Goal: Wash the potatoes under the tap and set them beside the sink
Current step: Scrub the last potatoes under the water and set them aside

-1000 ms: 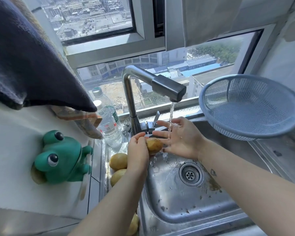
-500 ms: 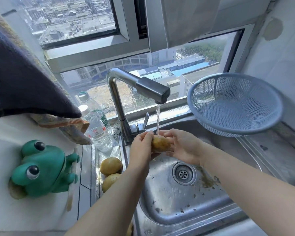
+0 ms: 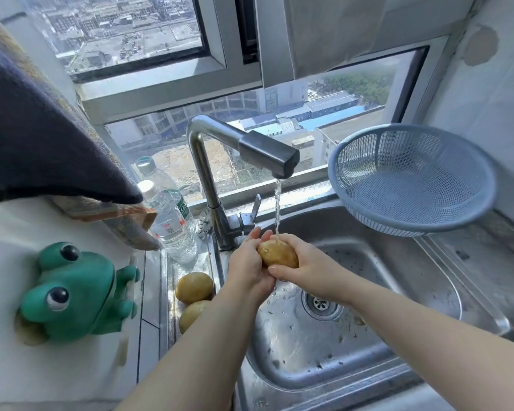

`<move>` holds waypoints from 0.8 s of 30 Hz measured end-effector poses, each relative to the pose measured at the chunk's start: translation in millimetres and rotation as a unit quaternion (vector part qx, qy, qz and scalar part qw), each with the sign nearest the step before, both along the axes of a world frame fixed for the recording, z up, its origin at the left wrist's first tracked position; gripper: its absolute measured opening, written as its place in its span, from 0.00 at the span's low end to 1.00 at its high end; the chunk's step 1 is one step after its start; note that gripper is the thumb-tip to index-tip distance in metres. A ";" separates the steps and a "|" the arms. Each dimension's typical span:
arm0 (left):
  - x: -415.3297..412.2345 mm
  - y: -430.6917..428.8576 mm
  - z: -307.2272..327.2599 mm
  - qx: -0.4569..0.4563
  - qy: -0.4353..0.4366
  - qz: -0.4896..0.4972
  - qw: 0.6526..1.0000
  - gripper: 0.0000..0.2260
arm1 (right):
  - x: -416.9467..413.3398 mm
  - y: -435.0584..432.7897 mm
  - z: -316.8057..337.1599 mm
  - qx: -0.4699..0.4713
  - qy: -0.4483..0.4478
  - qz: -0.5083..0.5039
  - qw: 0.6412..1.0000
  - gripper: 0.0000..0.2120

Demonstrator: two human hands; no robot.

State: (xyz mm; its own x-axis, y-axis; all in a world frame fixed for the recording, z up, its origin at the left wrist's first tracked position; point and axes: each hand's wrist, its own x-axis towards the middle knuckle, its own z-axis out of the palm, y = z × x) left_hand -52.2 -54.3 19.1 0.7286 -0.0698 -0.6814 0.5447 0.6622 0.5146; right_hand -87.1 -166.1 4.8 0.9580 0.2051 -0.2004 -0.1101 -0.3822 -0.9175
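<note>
Potato (image 3: 277, 254) under running water (image 3: 277, 209), held above the steel sink (image 3: 294, 351), just behind the drain (image 3: 319, 304). Both hands are together on it. The left hand (image 3: 250, 268) cups its left side, fingers curled up round the far end. The right hand (image 3: 306, 268) wraps it from the right, thumb across the near face. The stream from the tap (image 3: 267, 152) lands on top of the potato; its skin is wet, yellow-brown.

Two more potatoes (image 3: 194, 287) lie on the narrow steel ledge left of the basin, one behind the other, touching or nearly so. The nearer one is partly hidden by the left forearm. Two clear plastic bottles (image 3: 169, 221) stand behind them beside the tap base.

Blue mesh colander (image 3: 413, 179) sits tilted at the right rear of the sink; what props it up is unclear. Green frog figure (image 3: 72, 295) on the white counter at left, below a dark hanging towel (image 3: 42, 143).
</note>
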 end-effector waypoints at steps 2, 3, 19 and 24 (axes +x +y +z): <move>-2.0 -0.9 -0.7 0.026 -0.024 -0.033 0.999 0.09 | -1.1 -0.9 -1.6 -0.049 -0.044 -0.004 0.998 0.26; -4.0 -1.0 -4.5 0.045 -0.046 -0.055 0.996 0.11 | -2.0 -0.9 -2.7 -0.060 -0.060 -0.010 0.996 0.26; -17.7 -13.8 -22.1 0.233 -0.165 -0.046 0.957 0.10 | 2.0 13.8 -5.8 -0.114 -0.157 -0.019 0.981 0.20; -15.4 -15.2 -12.8 0.185 -0.110 -0.048 0.975 0.11 | -1.4 5.7 -10.5 -0.109 -0.164 -0.021 0.980 0.28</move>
State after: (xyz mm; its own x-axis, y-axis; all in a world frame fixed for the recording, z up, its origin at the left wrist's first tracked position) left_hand -67.6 -69.5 6.3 0.8626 0.0757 -0.5002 0.4442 0.3599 0.8205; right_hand -88.5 -160.4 -5.7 0.9850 0.1500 0.0849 0.1567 -0.5742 -0.8036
